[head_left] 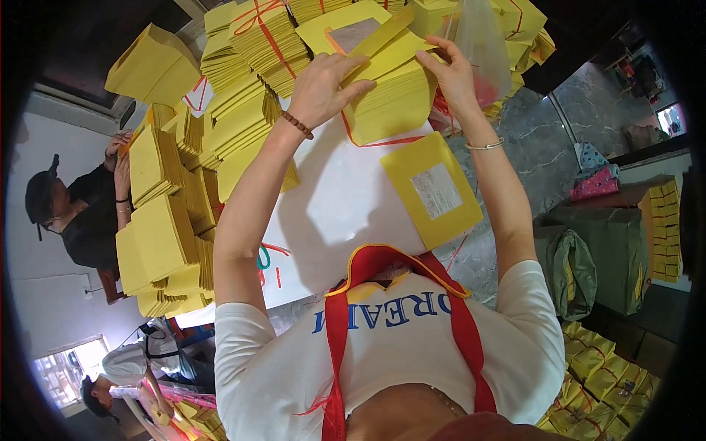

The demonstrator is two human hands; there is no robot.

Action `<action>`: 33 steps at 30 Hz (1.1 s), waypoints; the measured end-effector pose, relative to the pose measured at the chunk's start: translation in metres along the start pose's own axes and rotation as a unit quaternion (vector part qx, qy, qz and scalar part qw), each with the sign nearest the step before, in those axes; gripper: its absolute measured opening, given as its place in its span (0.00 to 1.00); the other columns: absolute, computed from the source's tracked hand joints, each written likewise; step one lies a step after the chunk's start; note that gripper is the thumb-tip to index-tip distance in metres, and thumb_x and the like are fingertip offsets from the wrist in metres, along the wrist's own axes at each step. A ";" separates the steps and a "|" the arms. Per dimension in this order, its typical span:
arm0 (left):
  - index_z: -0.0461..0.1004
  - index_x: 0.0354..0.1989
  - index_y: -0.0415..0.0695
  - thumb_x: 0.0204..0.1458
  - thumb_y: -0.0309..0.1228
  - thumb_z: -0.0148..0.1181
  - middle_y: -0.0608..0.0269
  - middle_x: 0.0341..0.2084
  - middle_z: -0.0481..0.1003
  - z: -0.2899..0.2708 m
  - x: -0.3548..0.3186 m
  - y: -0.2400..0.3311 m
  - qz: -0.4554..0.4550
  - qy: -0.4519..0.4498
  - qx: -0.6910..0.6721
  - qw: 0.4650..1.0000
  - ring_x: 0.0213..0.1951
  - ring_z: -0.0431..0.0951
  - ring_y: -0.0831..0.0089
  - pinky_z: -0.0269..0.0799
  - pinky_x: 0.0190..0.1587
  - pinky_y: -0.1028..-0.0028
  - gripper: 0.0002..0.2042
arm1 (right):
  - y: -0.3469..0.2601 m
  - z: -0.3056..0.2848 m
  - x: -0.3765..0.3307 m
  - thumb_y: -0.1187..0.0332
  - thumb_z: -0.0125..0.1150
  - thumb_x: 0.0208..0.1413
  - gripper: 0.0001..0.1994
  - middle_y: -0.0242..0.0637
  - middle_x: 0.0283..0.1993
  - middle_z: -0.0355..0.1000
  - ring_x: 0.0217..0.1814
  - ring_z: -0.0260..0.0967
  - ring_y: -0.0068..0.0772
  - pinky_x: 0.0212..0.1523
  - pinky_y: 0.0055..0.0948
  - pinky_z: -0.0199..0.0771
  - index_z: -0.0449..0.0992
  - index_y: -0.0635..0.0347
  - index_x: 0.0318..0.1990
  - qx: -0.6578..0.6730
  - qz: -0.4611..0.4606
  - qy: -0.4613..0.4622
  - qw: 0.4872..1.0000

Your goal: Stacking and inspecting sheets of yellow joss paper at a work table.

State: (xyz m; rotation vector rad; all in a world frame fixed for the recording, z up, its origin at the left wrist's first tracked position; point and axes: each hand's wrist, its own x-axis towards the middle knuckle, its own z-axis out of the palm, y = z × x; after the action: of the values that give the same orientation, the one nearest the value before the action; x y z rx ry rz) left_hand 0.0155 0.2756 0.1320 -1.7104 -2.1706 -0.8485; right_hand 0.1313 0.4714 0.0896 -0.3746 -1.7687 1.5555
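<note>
Before me a thick stack of yellow paper envelopes (390, 110) stands at the far side of the white table, with a red strap (393, 140) along its near lower edge. My left hand (323, 90) is closed on the stack's left top edge, thumb toward me and fingers beyond. At the upper right corner, my right hand (451, 79) pinches the edge of the top envelopes between thumb and index finger. A narrow yellow flap (382, 33) slants up between the hands. Nearer me lies a single yellow envelope (401, 173) bearing a white label (436, 190).
Tied bundles of yellow envelopes (268, 44) crowd the table's far and left sides. A translucent plastic bag (482, 51) hangs beyond my right hand. Another person (92, 213) works at the left; one more (140, 364) is lower left. Dark green sacks (603, 250) stand at right.
</note>
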 end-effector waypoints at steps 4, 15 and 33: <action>0.74 0.39 0.44 0.43 0.45 0.59 0.59 0.29 0.74 -0.002 0.001 -0.003 -0.013 -0.012 -0.025 1.000 0.34 0.69 0.63 0.66 0.36 0.68 0.20 | -0.006 0.002 -0.003 0.69 0.62 0.47 0.20 0.37 0.42 0.68 0.43 0.65 0.23 0.45 0.20 0.65 0.66 0.64 0.49 0.023 0.017 0.001 1.000; 0.71 0.47 0.44 0.44 0.44 0.60 0.56 0.37 0.72 -0.009 0.004 -0.007 -0.085 -0.084 -0.123 0.985 0.38 0.72 0.69 0.67 0.40 0.73 0.23 | -0.010 0.001 -0.004 0.69 0.61 0.48 0.20 0.33 0.38 0.69 0.40 0.65 0.20 0.42 0.18 0.65 0.67 0.63 0.48 0.067 0.034 0.001 0.997; 0.75 0.37 0.40 0.49 0.40 0.54 0.58 0.27 0.76 -0.009 0.007 -0.014 -0.121 -0.068 -0.169 0.976 0.30 0.74 0.70 0.67 0.34 0.73 0.16 | -0.008 -0.004 0.002 0.68 0.59 0.50 0.17 0.29 0.36 0.69 0.40 0.64 0.18 0.43 0.17 0.62 0.68 0.63 0.47 0.067 0.023 0.021 0.997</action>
State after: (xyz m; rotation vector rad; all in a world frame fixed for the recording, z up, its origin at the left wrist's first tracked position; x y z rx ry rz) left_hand -0.0010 0.2740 0.1385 -1.7159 -2.4789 -1.2616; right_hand 0.1349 0.4741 0.0975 -0.3815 -1.6239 1.6760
